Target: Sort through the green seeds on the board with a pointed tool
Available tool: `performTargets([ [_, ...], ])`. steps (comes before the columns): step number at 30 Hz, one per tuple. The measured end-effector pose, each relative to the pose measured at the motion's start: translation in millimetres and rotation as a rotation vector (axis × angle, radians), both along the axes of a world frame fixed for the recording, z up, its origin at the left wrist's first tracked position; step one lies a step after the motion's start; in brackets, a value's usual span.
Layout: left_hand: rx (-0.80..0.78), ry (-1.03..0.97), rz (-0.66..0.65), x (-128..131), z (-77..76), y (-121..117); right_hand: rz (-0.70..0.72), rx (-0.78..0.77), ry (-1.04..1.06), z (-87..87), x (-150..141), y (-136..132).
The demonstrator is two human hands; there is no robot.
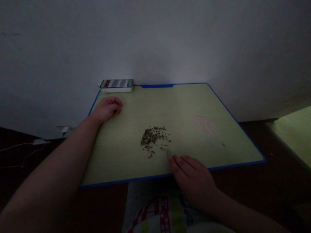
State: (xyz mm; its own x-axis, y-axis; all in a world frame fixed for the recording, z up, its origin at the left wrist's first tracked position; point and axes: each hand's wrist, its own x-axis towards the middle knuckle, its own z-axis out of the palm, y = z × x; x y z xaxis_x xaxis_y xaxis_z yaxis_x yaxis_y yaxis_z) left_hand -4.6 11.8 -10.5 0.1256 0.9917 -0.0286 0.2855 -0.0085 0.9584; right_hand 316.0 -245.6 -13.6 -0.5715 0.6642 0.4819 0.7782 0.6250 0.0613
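Note:
A loose pile of small dark brown beans or seeds [152, 137] lies on the table, with single ones scattered to its right and front. My right hand [191, 176], at the front edge, is closed on a small pale, see-through piece with a rounded tip [168, 153]. The tip points at the scattered seeds, and my fingers hide the rest of it. Near the far left corner rests my left hand [108, 108], fingers curled in and nothing visible in them. To the right lies a thin patch of pale, fine grains [204, 125].
The pale table [179, 103] has a blue rim and stands against a wall. A phone [116, 83] lies on a white box [116, 90] at the far left corner. One thin dark sliver [223, 144] lies at right. Cables and a plug [65, 129] are at left.

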Motion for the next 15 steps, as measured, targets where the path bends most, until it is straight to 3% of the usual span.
performTargets([
  [8, 0.005, -0.011, -0.038, -2, 0.1, 1, -0.058, -0.03, -0.039, 0.5, -10, 11],
  [15, -0.008, 0.006, -0.016, -6, -3.1, 1, -0.13, 0.013, -0.079, -7.9, 7, 24],
])
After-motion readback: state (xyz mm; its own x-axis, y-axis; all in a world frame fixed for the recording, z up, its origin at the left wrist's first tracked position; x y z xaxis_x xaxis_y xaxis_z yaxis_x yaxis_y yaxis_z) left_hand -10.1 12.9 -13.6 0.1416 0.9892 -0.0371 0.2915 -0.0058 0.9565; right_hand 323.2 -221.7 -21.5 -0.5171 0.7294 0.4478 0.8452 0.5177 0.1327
